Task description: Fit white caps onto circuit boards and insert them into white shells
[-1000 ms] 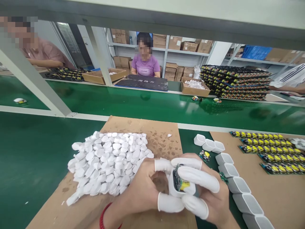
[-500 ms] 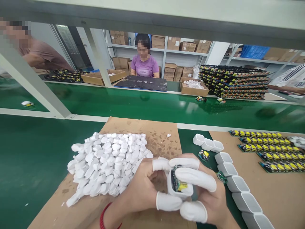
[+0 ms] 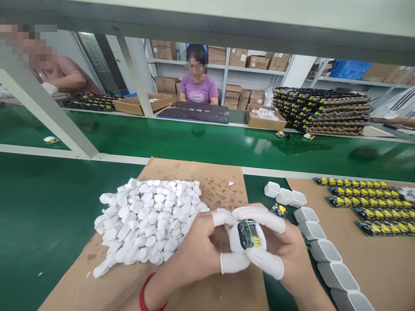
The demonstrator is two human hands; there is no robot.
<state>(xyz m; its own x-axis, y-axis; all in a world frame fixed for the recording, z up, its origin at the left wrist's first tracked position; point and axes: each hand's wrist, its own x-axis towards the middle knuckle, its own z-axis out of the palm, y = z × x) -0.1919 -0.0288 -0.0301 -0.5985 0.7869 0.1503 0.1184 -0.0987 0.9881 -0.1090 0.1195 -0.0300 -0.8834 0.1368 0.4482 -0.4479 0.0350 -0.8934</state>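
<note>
Both hands grip one white plastic housing above the cardboard. A green circuit board with a yellow part sits in its opening, which faces up. My left hand holds the housing's left side, white finger cots on thumb and fingertip. My right hand, also in finger cots, closes round the right side and near corner. To the left lies a large heap of small white pieces. Just behind my right hand is a loose circuit board. White housings stand in a line to the right.
Rows of circuit boards with yellow parts lie on cardboard at the right. Beyond a pale rail runs a green conveyor carrying a few small assemblies. Across it sit people, near stacked board trays and an open box.
The circuit board now sits flatter in the housing's opening, and my right fingers have moved off its top to the housing's edge. Small assemblies on the conveyor have shifted right.
</note>
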